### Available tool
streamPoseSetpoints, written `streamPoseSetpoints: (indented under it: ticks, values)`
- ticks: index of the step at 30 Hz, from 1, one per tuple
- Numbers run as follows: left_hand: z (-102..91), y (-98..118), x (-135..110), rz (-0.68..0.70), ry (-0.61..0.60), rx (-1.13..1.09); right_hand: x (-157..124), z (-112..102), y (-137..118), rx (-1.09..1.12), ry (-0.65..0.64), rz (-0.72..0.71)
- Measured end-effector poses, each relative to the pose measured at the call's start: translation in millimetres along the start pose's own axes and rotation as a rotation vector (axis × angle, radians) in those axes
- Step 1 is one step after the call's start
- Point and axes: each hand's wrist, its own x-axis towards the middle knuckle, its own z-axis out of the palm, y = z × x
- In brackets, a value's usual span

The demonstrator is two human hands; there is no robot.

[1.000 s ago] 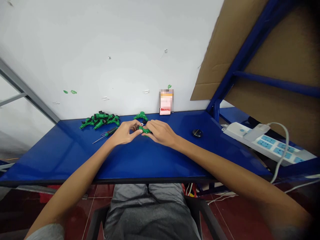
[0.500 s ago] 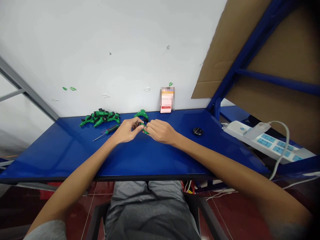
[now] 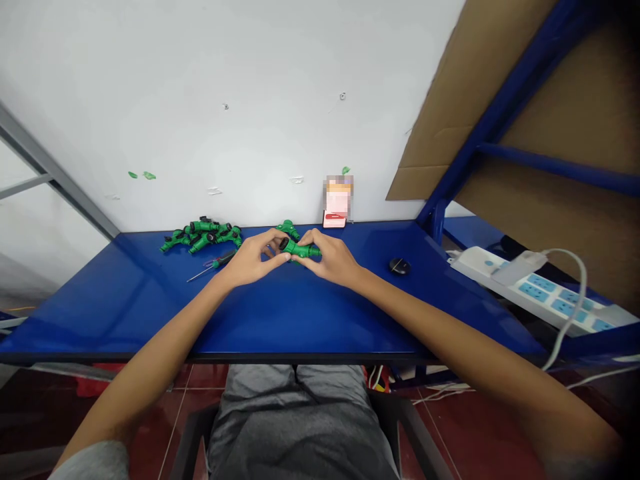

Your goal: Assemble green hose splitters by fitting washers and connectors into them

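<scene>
Both of my hands meet over the blue tabletop [image 3: 300, 313], holding a green plastic hose fitting [image 3: 300, 250] with a black end. My right hand [image 3: 333, 260] grips its green body, and the fingertips of my left hand [image 3: 253, 260] press near the black end. Just behind my hands stands another green fitting [image 3: 289, 230]. To the left lies a heap of several green fittings [image 3: 201, 237]. Beyond my left hand, a small screwdriver [image 3: 215, 263] with a green handle rests on the table.
A blurred packet [image 3: 337, 203] leans on the white wall behind the table. A round black object [image 3: 400, 267] lies right of my hands. Further right are a white power strip [image 3: 530, 290] with a cable, blue shelf framing [image 3: 500, 113] and cardboard [image 3: 440, 127].
The green fitting now lies lengthwise across my fingers and shows more clearly, with its black end toward my left hand. My hands have drawn closer around it.
</scene>
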Motion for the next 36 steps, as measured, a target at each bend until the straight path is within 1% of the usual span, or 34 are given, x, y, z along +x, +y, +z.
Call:
streamPoseSetpoints:
  ticks: [5,9,11,13,16,18,21,23,27,36]
  values:
    - [6.0,-7.9,-1.5,0.019,-0.014,-0.020,2.3,1.6,1.7,0.214,-0.052,0.113]
    - [5.3,-8.5,-1.9,0.025,-0.028,-0.087,3.8,1.7,-6.4,0.296,-0.046,0.169]
    - [4.1,-7.8,-1.6,0.021,-0.034,-0.128,4.5,2.2,-11.1,0.381,-0.045,0.229]
    - [3.0,-7.2,-1.4,0.018,-0.054,-0.170,5.0,4.1,-14.4,0.546,-0.053,0.313]
    - [2.2,-6.3,-1.6,0.022,-0.092,-0.219,4.8,8.0,-14.1,0.856,-0.089,0.451]
    - [2.9,-5.8,-1.8,0.033,-0.104,-0.244,4.3,9.0,-11.2,1.027,-0.152,0.531]
    - [5.1,-6.2,-1.9,0.072,-0.090,-0.260,4.0,7.1,-6.2,1.191,-0.249,0.610]
    - [6.2,-7.4,-1.8,0.095,-0.081,-0.257,3.9,5.3,-3.9,1.235,-0.272,0.632]
    - [6.9,-8.0,-1.9,0.107,-0.088,-0.243,3.6,4.8,-2.3,1.242,-0.259,0.631]
    - [7.0,-6.1,-2.8,-0.007,-0.093,-0.185,3.2,2.2,-0.7,1.178,-0.233,0.583]
